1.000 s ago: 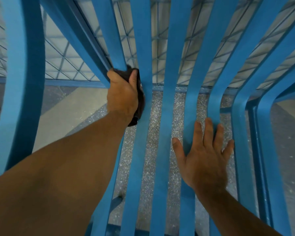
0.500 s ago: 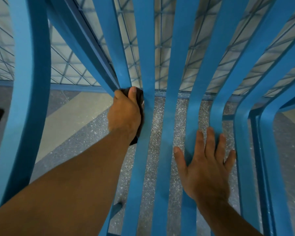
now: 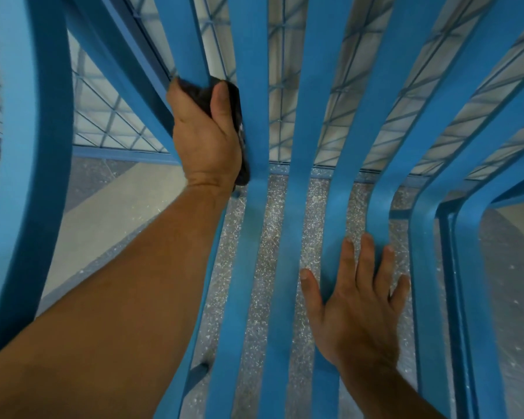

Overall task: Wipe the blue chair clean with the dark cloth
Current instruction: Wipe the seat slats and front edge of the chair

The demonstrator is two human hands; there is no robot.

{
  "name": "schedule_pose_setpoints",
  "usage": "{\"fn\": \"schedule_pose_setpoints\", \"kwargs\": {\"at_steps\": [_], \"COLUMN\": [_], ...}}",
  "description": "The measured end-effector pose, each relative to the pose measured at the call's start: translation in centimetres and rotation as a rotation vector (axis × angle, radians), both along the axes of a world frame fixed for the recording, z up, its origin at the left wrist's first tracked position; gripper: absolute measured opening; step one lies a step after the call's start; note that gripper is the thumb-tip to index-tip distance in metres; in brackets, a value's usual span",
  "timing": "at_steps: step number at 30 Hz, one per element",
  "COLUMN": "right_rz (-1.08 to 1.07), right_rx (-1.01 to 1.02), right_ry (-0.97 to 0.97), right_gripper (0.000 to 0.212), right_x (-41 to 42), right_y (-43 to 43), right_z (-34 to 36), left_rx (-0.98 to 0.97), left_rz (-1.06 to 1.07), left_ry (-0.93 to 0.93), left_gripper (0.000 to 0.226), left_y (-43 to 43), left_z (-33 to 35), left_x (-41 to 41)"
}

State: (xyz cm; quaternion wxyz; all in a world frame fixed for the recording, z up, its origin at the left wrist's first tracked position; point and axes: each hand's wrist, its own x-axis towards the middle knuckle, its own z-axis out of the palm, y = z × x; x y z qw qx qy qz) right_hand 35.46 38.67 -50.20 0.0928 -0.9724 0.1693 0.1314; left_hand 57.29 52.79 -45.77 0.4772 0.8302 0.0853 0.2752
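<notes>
Blue chair (image 3: 313, 116), apparently on speckled floor (image 3: 511, 297)

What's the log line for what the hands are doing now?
left hand: grips dark cloth on blue chair back slat | right hand: flat on its seat | step: wiping slat

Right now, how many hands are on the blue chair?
2. The left hand grips the dark cloth around a back slat, upper middle; the right hand lies flat on the seat slats, lower right.
</notes>
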Motion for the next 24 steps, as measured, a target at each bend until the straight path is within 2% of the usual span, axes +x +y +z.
{"fn": "schedule_pose_setpoints", "kwargs": {"at_steps": [5,10,13,15,19,24], "right_rz": [-0.003,-0.001,0.001,-0.005,0.011,0.003], "right_rx": [0.006,-0.001,0.013,0.01,0.002,0.02], "right_ry": [0.018,0.026,0.029,0.026,0.044,0.032], "right_gripper": [0.088,0.087,0.087,0.088,0.09,0.09], "right_x": [0.0,0.2,0.1,0.1,0.1,0.1], "right_y": [0.0,0.1,0.2,0.2,0.2,0.2], "right_z": [0.1,0.3,0.4,0.6,0.6,0.5], "left_rx": [0.031,0.318,0.355,0.391,0.488,0.403], "left_rz": [-0.062,-0.086,-0.124,-0.116,-0.05,-0.096], "left_ry": [0.423,0.828,0.983,1.017,0.966,0.938], "left_gripper": [0.031,0.038,0.038,0.037,0.038,0.038], "left_y": [0.3,1.3,2.4,3.2,4.1,3.1], "left_z": [-1.6,-2.8,-2.8,-3.0,-2.8,-2.8], "left_x": [-3.0,-5.4,-7.0,-9.4,-14.3,-10.3]}}
